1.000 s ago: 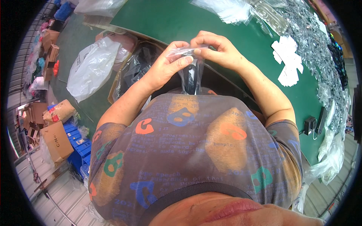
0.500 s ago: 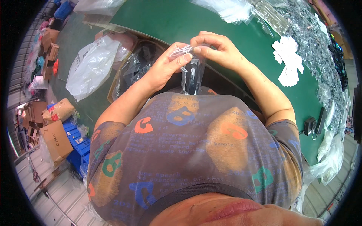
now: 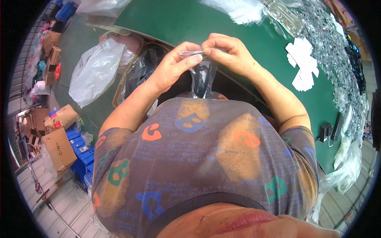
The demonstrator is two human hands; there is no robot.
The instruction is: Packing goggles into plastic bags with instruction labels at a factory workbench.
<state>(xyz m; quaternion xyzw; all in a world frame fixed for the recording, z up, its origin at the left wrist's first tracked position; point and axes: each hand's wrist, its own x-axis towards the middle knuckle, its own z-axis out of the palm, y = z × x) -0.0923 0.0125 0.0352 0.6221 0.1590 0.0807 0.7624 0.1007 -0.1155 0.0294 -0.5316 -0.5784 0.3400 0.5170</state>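
Note:
A clear plastic bag (image 3: 196, 84) hangs down in front of my chest, with a dark, narrow object (image 3: 202, 76) inside it whose kind I cannot make out. My left hand (image 3: 174, 65) pinches the bag's upper edge between thumb and fingers. On the other side, my right hand (image 3: 228, 51) grips the same edge, thumb against the curled forefinger. Both hands are close together over the near edge of the green table (image 3: 166, 22). The lower end of the bag reaches almost to my shirt.
Left of my hands lies a large white plastic bag (image 3: 97, 73), beside an open box of dark plastic-wrapped items (image 3: 149, 63). White paper slips (image 3: 303, 65) rest on the table at right, near a long heap of clear-wrapped goods (image 3: 325, 51). Blue crates (image 3: 81, 148) and a cardboard box (image 3: 59, 148) stand lower left.
The bag's top edge is pulled flatter between my hands, and my left fingers have shifted slightly. The dark object inside shows more plainly. Both hands keep their hold.

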